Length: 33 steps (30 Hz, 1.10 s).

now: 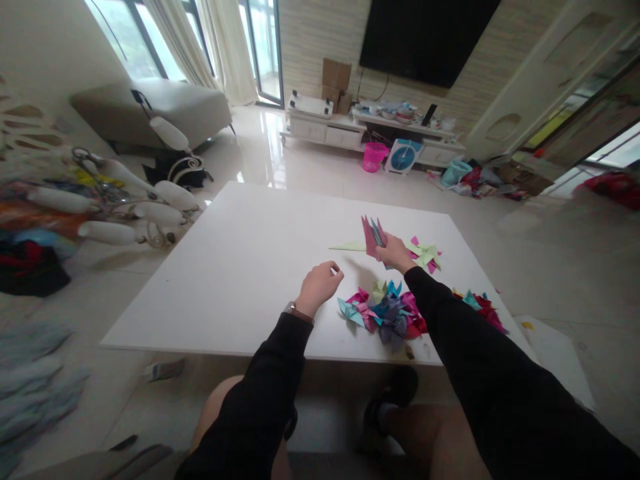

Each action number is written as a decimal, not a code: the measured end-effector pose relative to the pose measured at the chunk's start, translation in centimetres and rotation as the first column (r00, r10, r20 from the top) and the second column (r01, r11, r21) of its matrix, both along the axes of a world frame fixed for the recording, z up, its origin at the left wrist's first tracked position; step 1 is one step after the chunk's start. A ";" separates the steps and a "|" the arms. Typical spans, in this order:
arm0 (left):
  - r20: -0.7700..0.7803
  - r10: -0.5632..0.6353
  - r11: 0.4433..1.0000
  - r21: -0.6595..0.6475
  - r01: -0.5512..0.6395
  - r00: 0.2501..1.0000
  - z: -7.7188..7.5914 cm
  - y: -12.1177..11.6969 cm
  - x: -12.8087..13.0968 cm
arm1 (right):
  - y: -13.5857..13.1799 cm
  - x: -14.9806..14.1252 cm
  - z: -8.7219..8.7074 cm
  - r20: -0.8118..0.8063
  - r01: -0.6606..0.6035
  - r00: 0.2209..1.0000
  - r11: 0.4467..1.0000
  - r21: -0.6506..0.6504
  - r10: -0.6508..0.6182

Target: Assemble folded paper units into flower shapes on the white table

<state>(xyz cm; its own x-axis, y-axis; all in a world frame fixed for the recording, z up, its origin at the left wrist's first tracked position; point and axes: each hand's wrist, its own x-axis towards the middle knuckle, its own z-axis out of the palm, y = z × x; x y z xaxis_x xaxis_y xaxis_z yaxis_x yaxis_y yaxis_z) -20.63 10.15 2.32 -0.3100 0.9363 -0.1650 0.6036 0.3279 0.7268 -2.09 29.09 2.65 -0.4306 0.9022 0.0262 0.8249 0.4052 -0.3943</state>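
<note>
My right hand is closed around several folded paper pieces, dusky pink and grey-blue, with their pointed ends sticking up above the table. My left hand hovers over the table a little nearer to me, fingers curled in and nothing visible in them. A pale green folded paper strip lies just left of the held pieces. Below my right hand is a heap of folded paper pinwheel shapes in blue, pink, red and purple. Light green and magenta paper pieces lie beyond my right wrist.
More red and teal folded paper lies right of my right forearm, partly hidden. The white table has its near edge by my knees. A white lamp fixture stands at the left. A TV cabinet and pink basket are across the floor.
</note>
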 end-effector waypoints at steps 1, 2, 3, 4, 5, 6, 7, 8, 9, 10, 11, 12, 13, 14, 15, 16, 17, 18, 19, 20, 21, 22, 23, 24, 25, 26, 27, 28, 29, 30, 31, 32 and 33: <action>-0.008 -0.001 1.000 -0.002 0.001 1.000 0.0 0.0 0.2 | -0.8 1.9 0.7 -0.045 0.002 0.999 0.999 -0.035 -0.004; -0.015 -0.002 1.000 -0.002 0.002 1.000 0.0 -0.1 0.4 | -1.8 3.7 1.2 -0.066 0.001 0.998 0.998 -0.068 -0.005; -0.020 -0.005 1.000 -0.004 0.005 1.000 0.1 -0.1 0.6 | -2.8 5.6 1.5 -0.072 -0.005 0.997 0.995 -0.100 -0.002; -0.024 -0.011 1.000 -0.008 0.010 1.000 0.1 0.0 0.9 | -3.8 7.3 1.7 -0.076 -0.014 0.997 0.991 -0.130 0.004; -0.028 -0.019 1.000 -0.014 0.019 0.999 0.1 0.0 1.2 | -4.8 8.7 1.6 -0.088 -0.019 0.996 0.987 -0.159 0.005; -0.032 -0.029 0.999 -0.021 0.028 0.999 0.1 0.1 1.6 | -5.7 9.9 1.4 -0.107 -0.014 0.994 0.983 -0.185 -0.006; -0.037 -0.042 0.999 -0.027 0.041 0.998 0.0 0.2 1.9 | -6.5 10.7 1.1 -0.130 0.002 0.991 0.979 -0.202 -0.029; -0.044 -0.055 0.998 -0.031 0.054 0.998 -0.1 0.3 2.3 | -7.2 11.4 0.7 -0.154 0.028 0.986 0.978 -0.208 -0.061; -0.051 -0.068 0.997 -0.034 0.066 0.996 -0.2 0.3 2.6 | -7.7 11.8 0.3 -0.174 0.061 0.980 0.977 -0.206 -0.097; -0.056 -0.080 0.996 -0.031 0.079 0.995 -0.4 0.4 3.0 | -8.0 12.2 -0.1 -0.182 0.100 0.974 0.975 -0.196 -0.136; -0.055 -0.098 0.995 -0.021 0.097 0.994 -0.6 0.5 3.5 | -8.1 12.6 -0.5 -0.178 0.137 0.969 0.973 -0.185 -0.170; -0.050 -0.124 0.992 -0.002 0.124 0.991 -0.8 0.5 4.0 | -8.1 13.1 -0.9 -0.166 0.165 0.967 0.970 -0.178 -0.195; -0.047 -0.161 0.986 0.029 0.162 0.986 -1.0 0.4 4.5 | -8.0 13.7 -1.3 -0.150 0.186 0.965 0.966 -0.177 -0.213; -0.053 -0.212 0.974 0.067 0.216 0.976 -1.3 0.3 5.1 | -7.9 14.4 -1.8 -0.134 0.200 0.965 0.963 -0.183 -0.226; -0.072 -0.272 0.954 0.106 0.279 0.959 -1.6 0.1 5.8 | -7.6 15.3 -2.3 -0.123 0.210 0.964 0.959 -0.192 -0.235; -0.106 -0.334 0.928 0.135 0.347 0.937 -2.0 -0.1 6.5 | -7.4 16.2 -2.8 -0.114 0.220 0.962 0.954 -0.205 -0.246; -0.153 -0.394 0.898 0.147 0.415 0.906 -2.3 -0.4 7.3 | -7.2 17.1 -3.3 -0.104 0.237 0.959 0.946 -0.219 -0.264; -0.205 -0.446 0.867 0.141 0.477 0.871 -2.7 -0.7 8.2 | -7.0 17.9 -3.8 -0.087 0.266 0.952 0.936 -0.232 -0.292; -0.257 -0.493 0.837 0.122 0.534 0.831 -3.0 -1.0 9.0 | -6.8 18.5 -4.2 -0.065 0.301 0.943 0.920 -0.251 -0.326; -0.309 -0.529 0.809 0.099 0.580 0.790 -3.4 -1.2 9.8 | -6.8 19.0 -4.6 -0.042 0.330 0.934 0.900 -0.283 -0.355; -0.358 -0.555 0.784 0.077 0.616 0.751 -3.7 -1.4 10.6 | -6.8 19.3 -4.9 -0.021 0.346 0.928 0.880 -0.326 -0.373; -0.406 -0.574 0.760 0.059 0.647 0.712 -4.1 -1.6 11.3 | -7.0 19.4 -5.1 -0.007 0.346 0.927 0.860 -0.375 -0.376; -0.446 -0.584 0.743 0.043 0.668 0.678 -4.4 -1.7 11.9 | -7.2 19.3 -5.3 -0.002 0.332 0.930 0.843 -0.424 -0.367; -0.475 -0.590 0.732 0.027 0.681 0.653 -4.7 -1.7 12.4 | -7.5 19.1 -5.4 -0.005 0.309 0.935 0.822 -0.478 -0.354; -0.493 -0.590 0.730 0.013 0.684 0.639 -5.0 -1.7 12.8 | -7.9 18.8 -5.5 -0.015 0.284 0.939 0.797 -0.534 -0.345; -0.500 -0.584 0.738 0.001 0.675 0.639 -5.3 -1.6 13.0 | -8.3 18.3 -5.5 -0.034 0.258 0.940 0.774 -0.579 -0.339; -0.498 -0.571 0.756 -0.008 0.655 0.653 -5.5 -1.5 13.2 | -8.6 17.8 -5.6 -0.061 0.231 0.939 0.754 -0.615 -0.337; -0.489 -0.550 0.779 -0.011 0.626 0.677 -5.6 -1.4 13.2 | -9.0 17.3 -5.7 -0.095 0.203 0.937 0.742 -0.638 -0.338; -0.478 -0.525 0.804 -0.009 0.594 0.704 -5.8 -1.3 13.1 | -9.2 16.7 -5.9 -0.131 0.178 0.932 0.742 -0.647 -0.337; -0.466 -0.501 0.827 -0.008 0.562 0.730 -5.8 -1.2 13.0 | -9.5 16.0 -6.1 -0.164 0.159 0.928 0.754 -0.638 -0.334; -0.454 -0.480 0.844 -0.004 0.537 0.751 -5.9 -1.1 12.7 | -9.7 15.3 -6.4 -0.193 0.145 0.925 0.776 -0.614 -0.326; -0.443 -0.463 0.856 0.003 0.518 0.768 -5.9 -1.0 12.3 | -9.8 14.6 -6.7 -0.221 0.134 0.922 0.798 -0.587 -0.318; -0.432 -0.447 0.865 0.014 0.501 0.783 -5.8 -0.9 11.9 | -9.9 13.8 -6.9 -0.249 0.125 0.917 0.818 -0.562 -0.311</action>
